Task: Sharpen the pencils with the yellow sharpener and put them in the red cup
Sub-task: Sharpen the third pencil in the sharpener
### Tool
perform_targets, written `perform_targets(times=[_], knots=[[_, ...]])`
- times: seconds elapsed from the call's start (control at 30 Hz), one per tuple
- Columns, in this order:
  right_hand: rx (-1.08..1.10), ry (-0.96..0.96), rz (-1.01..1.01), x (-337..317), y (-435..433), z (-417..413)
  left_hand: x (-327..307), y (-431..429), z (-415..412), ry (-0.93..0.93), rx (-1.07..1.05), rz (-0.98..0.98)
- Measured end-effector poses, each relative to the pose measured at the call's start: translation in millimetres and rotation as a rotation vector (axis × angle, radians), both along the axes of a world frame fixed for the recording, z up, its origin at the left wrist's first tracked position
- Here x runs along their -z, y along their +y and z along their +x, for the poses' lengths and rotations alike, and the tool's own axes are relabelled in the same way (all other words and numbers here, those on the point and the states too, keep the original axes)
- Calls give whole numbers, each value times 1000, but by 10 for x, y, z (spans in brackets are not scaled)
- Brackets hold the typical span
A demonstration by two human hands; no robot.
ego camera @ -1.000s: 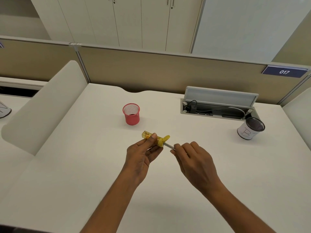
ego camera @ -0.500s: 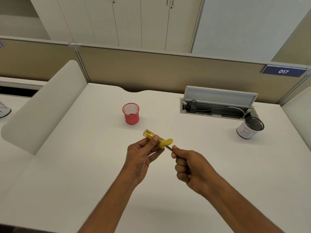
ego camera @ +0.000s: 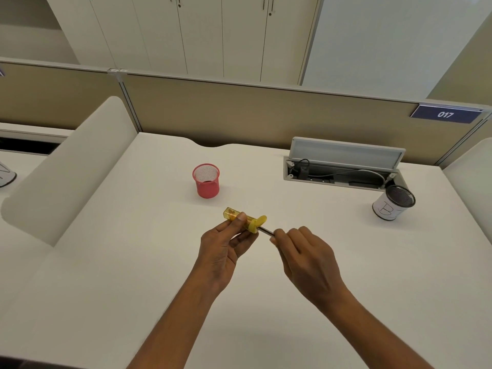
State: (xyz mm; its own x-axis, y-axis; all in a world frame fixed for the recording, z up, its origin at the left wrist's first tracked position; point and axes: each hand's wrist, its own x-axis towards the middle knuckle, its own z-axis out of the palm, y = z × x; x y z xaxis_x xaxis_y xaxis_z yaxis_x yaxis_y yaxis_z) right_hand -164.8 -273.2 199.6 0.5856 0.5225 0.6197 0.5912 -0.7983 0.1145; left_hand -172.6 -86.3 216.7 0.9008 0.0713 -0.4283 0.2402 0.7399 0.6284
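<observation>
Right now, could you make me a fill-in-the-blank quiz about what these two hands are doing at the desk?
The sharpener in the left hand is coloured ____.
The right hand pinches a pencil whose tip sits inside the ____.
The white cup at the right bears the letter ____.
Missing words: yellow; sharpener; B.

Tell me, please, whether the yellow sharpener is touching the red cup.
Apart. The head view shows a strip of bare desk between the red cup and the yellow sharpener, which the left hand grips nearer the person.
</observation>
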Motion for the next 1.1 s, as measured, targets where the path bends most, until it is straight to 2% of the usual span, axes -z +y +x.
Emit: perform_targets(times=[0.07, 0.13, 0.2, 0.3, 0.37, 0.4, 0.43, 0.47, 0.57, 0.63, 0.73, 0.8, 0.87, 0.93, 1.0, 1.1], knots=[[14, 71, 96, 20, 42, -5, 9, -23, -12, 4, 3, -18], [15, 269, 357, 7, 121, -54, 19, -32, -16, 5, 1, -16], [61, 602, 733, -94, 231, -124, 27, -23, -16, -1, 2, 2], [293, 1288, 1296, -321, 265, -81, 49, -5, -23, -12, 10, 43], [352, 1641, 1447, -430, 200, -20, 65, 5, -29, -12, 9, 76], [333, 1699, 1416, -453, 176, -14, 70, 11, -33, -14, 8, 84], [304, 1671, 1328, -440, 162, -19, 75, 15, -37, -18, 8, 86], [265, 1556, 1187, -403, 159, -33, 74, 15, -41, -21, 9, 84], [98, 890, 661, -221, 161, -105, 52, -2, -47, -11, 3, 61], [47, 559, 350, -123, 116, -91, 37, -7, -48, 0, -8, 34], [-20, 233, 59, 8, 16, 17, 19, -11, -44, 17, -5, 24], [-35, 94, -31, 27, -13, 57, 16, -20, -48, 19, 5, 26], [-43, 63, 10, 38, -5, 49, 18, -27, -52, 16, 17, 32], [-18, 174, 176, 38, 62, -1, 26, -31, -53, 10, 28, 30], [7, 436, 472, -29, 187, -80, 29, -26, -45, 3, 30, 23], [146, 1017, 1048, -222, 315, -119, 28, -15, -17, -12, 38, 47]])
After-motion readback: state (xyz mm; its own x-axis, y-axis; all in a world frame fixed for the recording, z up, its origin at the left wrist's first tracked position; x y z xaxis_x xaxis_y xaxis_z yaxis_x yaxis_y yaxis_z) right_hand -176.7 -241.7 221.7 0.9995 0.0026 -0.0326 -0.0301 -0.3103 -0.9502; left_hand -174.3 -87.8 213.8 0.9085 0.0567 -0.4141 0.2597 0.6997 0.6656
